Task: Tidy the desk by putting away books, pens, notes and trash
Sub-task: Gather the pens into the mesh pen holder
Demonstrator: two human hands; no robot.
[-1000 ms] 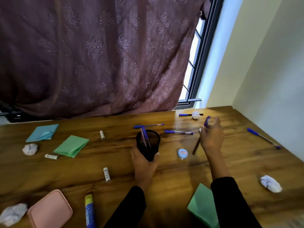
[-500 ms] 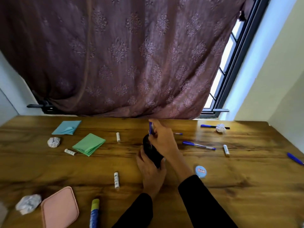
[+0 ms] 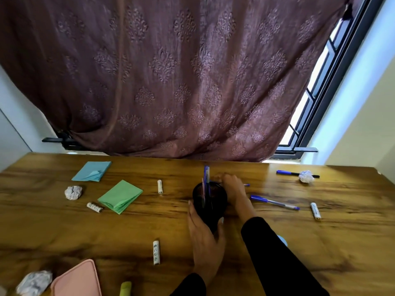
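Note:
A black mesh pen holder [image 3: 210,201] stands mid-desk with several pens [image 3: 206,178] sticking up from it. My left hand [image 3: 205,238] grips the holder from the near side. My right hand [image 3: 234,189] reaches past the holder's right side, its fingers curled over a blue pen [image 3: 246,185] lying on the desk; only that pen's tip shows. Another blue pen [image 3: 274,202] lies to the right, and a third [image 3: 286,173] lies far right beside a crumpled paper ball [image 3: 306,176]. Green notes [image 3: 120,196] and blue notes [image 3: 92,174] lie to the left.
Paper balls lie at the left [image 3: 73,192] and bottom left [image 3: 34,283]. A pink case [image 3: 77,280] and a yellow-green cap [image 3: 125,288] sit at the near edge. Small white tubes [image 3: 160,186] [image 3: 94,207] [image 3: 156,252] [image 3: 315,211] are scattered about. A curtain hangs behind the wooden desk [image 3: 64,231].
My right hand carried a pen from the right, dropped it into the holder, then moved down behind the holder onto another pen. The left hand stayed on the holder. The view swung left.

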